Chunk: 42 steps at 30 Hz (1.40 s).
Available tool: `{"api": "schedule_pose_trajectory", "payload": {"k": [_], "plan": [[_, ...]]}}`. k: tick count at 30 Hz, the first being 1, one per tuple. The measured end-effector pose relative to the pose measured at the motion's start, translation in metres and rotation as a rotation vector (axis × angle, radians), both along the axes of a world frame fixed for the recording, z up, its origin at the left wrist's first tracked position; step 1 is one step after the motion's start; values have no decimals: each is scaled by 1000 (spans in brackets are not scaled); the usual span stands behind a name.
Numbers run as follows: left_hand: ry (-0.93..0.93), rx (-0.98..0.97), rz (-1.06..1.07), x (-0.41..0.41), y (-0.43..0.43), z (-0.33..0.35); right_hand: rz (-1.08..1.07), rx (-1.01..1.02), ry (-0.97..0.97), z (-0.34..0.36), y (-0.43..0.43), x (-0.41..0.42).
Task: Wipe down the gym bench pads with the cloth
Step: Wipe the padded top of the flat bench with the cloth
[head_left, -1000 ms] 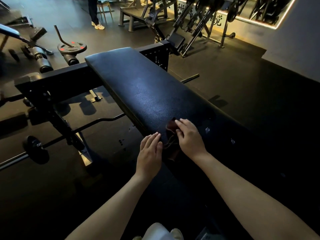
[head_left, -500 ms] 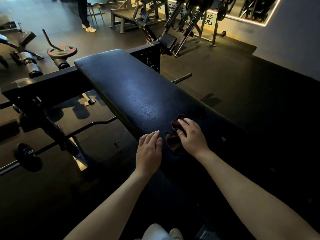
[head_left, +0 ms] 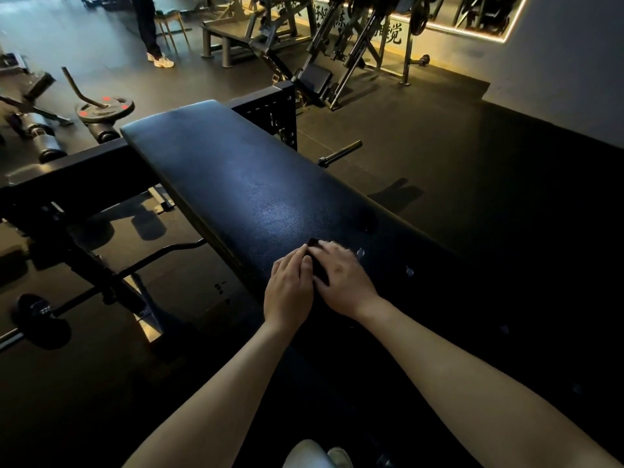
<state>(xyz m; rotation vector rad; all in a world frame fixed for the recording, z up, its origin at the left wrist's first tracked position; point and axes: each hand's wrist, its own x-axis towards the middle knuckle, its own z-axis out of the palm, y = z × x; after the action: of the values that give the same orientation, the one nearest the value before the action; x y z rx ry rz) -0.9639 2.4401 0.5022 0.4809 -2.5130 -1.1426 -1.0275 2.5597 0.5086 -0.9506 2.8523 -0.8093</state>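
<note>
Far to the left, a bar with a round black weight (head_left: 42,320) lies on the dark floor (head_left: 439,157). A bit farther off sits a flat weight plate (head_left: 104,109) with red dots. A black frame (head_left: 74,177) runs across under the far part of the long black bench pad (head_left: 256,184). The pad goes from far left to near right.

The left hand (head_left: 288,288) lies flat on the pad by its left edge. Its fingers are straight and close together, and this grip holds nothing. The fingertips just touch the left side of the cloth (head_left: 319,270).

The cloth is small and dark. It lies on the pad between the two hands, and most of it is under the right hand (head_left: 346,282). That hand is a little blurry, but its fingers look spread out flat on top of the cloth. They press it down and are not curled round it. A corner of the cloth peeks out on the far side.

Right of that hand, small shiny spots (head_left: 409,271) sit on the pad. Far off, a person (head_left: 148,32) stands on the floor, and big machines (head_left: 337,45) stand along the wall.
</note>
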Motion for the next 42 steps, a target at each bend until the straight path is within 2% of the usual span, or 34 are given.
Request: {"api": "schedule_pose_trajectory", "payload": {"k": [3, 6, 8, 10, 12, 16, 19, 24, 31, 34, 36, 39, 42], "plan": [[37, 9, 49, 4, -1, -2, 65, -72, -24, -8, -1, 11], [4, -63, 43, 3, 3, -3, 107, -134, 35, -7, 10, 1], [-30, -155, 19, -3, 10, -2, -9, -164, 86, -5, 21, -20], [-79, -222, 2, -9, 15, 0, -191, -169, 39, -5, 33, -39], [-126, -242, -10, -14, 17, -1, -236, -121, -6, -6, 35, -40], [-138, -169, 3, -18, 14, 0, -68, -117, 31, -6, 24, -8], [-115, -167, -27, -26, 16, 1, 36, -122, 22, -1, 33, -15], [-108, -199, -116, -38, 27, 2, -320, -82, 41, 3, 58, -58], [-89, -223, -128, -37, 26, 0, -99, -105, 71, -7, 44, -5], [-74, -250, -126, -37, 25, -2, -48, -68, 76, -7, 56, -24], [-83, -273, -116, -37, 26, -4, -119, -53, 119, -7, 71, -46], [-87, -317, -136, -34, 27, -5, -342, -54, 94, -4, 87, -66], [-89, -346, -131, -35, 29, -5, -351, -55, 126, -3, 72, -53]]}}
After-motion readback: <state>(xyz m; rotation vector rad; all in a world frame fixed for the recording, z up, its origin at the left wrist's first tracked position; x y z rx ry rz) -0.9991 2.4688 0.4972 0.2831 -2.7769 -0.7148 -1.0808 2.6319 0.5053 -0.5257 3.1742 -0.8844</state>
